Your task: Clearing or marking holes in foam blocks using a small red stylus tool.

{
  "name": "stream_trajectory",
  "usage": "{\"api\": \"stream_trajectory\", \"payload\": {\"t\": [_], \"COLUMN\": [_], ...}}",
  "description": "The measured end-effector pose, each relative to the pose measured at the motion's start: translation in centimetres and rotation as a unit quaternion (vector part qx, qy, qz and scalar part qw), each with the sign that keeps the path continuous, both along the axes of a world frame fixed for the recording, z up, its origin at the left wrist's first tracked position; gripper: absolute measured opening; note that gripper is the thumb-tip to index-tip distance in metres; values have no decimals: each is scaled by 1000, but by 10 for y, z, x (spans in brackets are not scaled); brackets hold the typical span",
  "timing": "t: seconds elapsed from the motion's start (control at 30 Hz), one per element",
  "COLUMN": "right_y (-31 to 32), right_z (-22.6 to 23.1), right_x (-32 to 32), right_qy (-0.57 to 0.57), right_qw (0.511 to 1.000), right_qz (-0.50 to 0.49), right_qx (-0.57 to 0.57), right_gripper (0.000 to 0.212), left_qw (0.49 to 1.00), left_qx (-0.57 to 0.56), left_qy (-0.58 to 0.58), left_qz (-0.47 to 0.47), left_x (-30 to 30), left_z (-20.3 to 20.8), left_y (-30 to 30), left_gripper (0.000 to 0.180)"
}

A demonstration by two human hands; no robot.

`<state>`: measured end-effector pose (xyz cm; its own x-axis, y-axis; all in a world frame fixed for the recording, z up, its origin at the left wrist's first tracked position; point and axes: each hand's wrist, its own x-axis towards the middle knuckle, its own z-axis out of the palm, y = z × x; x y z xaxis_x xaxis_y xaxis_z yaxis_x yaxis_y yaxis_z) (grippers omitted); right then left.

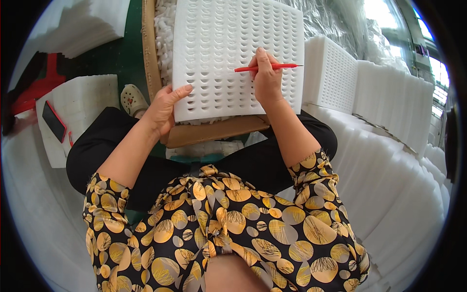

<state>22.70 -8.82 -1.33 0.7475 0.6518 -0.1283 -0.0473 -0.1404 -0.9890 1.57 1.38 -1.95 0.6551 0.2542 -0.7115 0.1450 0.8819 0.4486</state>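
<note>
The white foam sheet [214,63] lies over the open cardboard box [209,134], its rows of curved holes stretching away from the body, directly under the right hand [267,80] and to the right of the left hand [165,108]. The left fingers pinch its near left edge, thumb on top, while the right fingers are folded round a red pen [287,65] held crosswise, dark tip pointing right; whether their hidden undersides touch the foam, I cannot tell.
</note>
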Motion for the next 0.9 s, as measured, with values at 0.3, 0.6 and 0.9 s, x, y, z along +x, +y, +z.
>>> {"api": "stream_trajectory", "payload": {"t": [0.3,0.6,0.9], "right_y": [-5,0,6], "right_z": [-22,-3,5], "right_x": [-8,-15,1], "right_qy": [-173,47,178], "right_qw": [976,995,983], "right_qz": [124,86,3], "right_qx": [-46,34,51], "right_gripper": [36,34,38], "left_qw": [999,998,998], "left_qx": [34,50,-15], "left_qy": [18,19,4], "left_qz": [-20,-25,-57], "left_x": [2,1,-10], "left_z": [4,4,-7], "left_y": [-2,-10,0], "left_gripper": [40,39,47]}}
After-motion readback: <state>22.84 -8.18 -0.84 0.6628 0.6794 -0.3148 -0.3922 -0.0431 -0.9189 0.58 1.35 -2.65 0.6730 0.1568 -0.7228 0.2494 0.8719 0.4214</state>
